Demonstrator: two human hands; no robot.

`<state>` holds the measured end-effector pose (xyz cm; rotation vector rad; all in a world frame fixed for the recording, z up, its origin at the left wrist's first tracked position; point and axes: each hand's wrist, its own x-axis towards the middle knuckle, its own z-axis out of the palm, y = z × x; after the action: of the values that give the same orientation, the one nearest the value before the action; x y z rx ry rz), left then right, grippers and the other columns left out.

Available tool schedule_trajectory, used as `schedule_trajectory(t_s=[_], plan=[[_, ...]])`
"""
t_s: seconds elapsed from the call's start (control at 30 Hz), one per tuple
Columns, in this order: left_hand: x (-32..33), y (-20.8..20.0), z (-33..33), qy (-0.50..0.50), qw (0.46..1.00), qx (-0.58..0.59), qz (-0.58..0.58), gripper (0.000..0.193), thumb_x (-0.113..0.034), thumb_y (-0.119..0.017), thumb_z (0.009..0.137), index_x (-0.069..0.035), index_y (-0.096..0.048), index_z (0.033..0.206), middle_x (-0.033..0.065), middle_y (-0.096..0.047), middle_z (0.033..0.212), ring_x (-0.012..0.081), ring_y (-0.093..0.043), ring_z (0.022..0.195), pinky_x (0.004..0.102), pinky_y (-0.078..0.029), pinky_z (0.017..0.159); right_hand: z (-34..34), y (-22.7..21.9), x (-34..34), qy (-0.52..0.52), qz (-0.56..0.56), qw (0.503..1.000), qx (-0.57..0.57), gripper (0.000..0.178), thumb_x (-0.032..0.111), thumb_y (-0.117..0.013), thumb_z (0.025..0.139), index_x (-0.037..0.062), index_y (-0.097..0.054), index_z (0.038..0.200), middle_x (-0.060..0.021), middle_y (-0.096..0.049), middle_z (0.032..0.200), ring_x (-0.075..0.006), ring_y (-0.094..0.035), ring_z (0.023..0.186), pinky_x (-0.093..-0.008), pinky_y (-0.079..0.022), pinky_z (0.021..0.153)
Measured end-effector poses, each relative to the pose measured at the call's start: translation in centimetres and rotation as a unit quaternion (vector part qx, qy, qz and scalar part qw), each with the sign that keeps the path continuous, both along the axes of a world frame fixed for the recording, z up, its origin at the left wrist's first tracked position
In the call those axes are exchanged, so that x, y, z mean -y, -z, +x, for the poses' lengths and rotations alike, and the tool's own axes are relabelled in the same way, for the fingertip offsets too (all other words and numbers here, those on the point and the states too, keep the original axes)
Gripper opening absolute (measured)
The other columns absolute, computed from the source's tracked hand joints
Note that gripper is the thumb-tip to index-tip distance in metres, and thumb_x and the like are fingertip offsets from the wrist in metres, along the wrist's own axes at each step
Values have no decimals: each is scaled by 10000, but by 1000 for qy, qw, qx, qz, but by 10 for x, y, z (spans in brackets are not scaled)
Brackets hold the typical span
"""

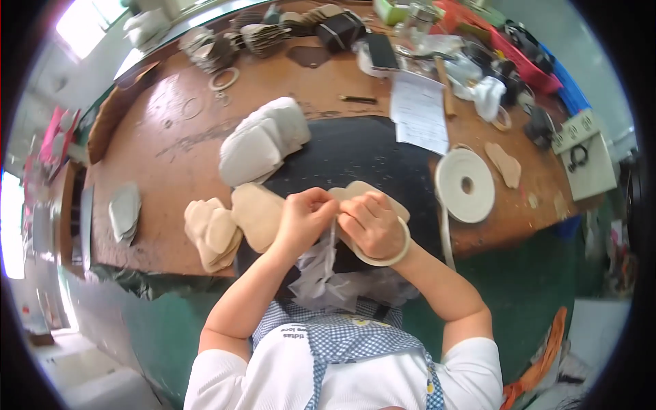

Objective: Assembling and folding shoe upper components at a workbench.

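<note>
My left hand (306,217) is closed in a pinch, with a narrow white strip (333,247) hanging down by its fingertips. Right beside it, my right hand (372,224) has its fingers curled in; what they grip is hidden. A pale ring (383,262) circles the right wrist. Behind the right hand lies a beige insole-shaped piece (391,201), partly covered by the fingers. Another beige piece (257,217) rests left of my left hand. Crumpled translucent white strips (324,277) gather below the hands, at the table edge and over my lap.
A black mat (355,150) covers the middle of the brown table (164,137). Beige pieces (213,232) and white pieces (263,140) lie stacked at left. To the right are a white tape roll (445,186), paper sheets (418,109) and a power strip (575,131).
</note>
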<state>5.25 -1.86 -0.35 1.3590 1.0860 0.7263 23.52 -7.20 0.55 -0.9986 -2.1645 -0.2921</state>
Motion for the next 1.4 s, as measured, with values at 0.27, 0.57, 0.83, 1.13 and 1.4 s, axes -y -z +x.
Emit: schedule_trajectory(t_s=[0.27, 0.57, 0.83, 1.13, 1.4], plan=[[-1, -16, -67, -142, 972, -110, 150, 112, -88, -672, 1002, 8, -713, 1042, -43, -642, 752, 23, -555, 686, 203, -441, 610, 4, -12, 44, -165, -158, 962, -152, 260, -111, -735, 688, 72, -569, 770, -67, -742, 904, -216, -651, 739, -358, -497, 737], [-33, -40, -136, -154, 876, -391, 236, 175, -87, -725, 920, -24, -732, 1084, 122, -720, 968, 252, -695, 924, 377, -542, 856, 65, -39, 92, -105, -359, 908, -186, 232, -30, -806, 741, 32, -669, 917, -94, -719, 966, -278, -679, 874, -391, -557, 780], [-36, -15, 25, 91, 857, -386, 330, 401, -286, -828, 777, -31, -719, 1066, 147, -642, 1124, 338, -555, 1153, 446, -478, 966, 46, -51, 45, -41, -427, 903, -33, 543, -87, -605, 819, 21, -568, 1350, -175, -689, 805, -337, -703, 695, -437, -567, 654], [-47, 4, 65, 143, 838, -419, 319, 333, -211, -859, 738, -7, -655, 904, 173, -715, 1017, 360, -696, 975, 434, -582, 774, 48, -24, -25, 86, -288, 953, -48, 98, -41, -608, 907, -10, -586, 997, -204, -672, 842, -396, -687, 815, -469, -540, 708], [-45, 14, 36, 47, 926, -225, 299, 140, -95, -720, 802, 5, -696, 897, 182, -734, 845, 362, -721, 856, 449, -574, 765, 23, 11, -54, 44, -161, 986, -3, 156, -62, -652, 784, -21, -655, 934, -152, -644, 950, -333, -646, 883, -408, -547, 750]])
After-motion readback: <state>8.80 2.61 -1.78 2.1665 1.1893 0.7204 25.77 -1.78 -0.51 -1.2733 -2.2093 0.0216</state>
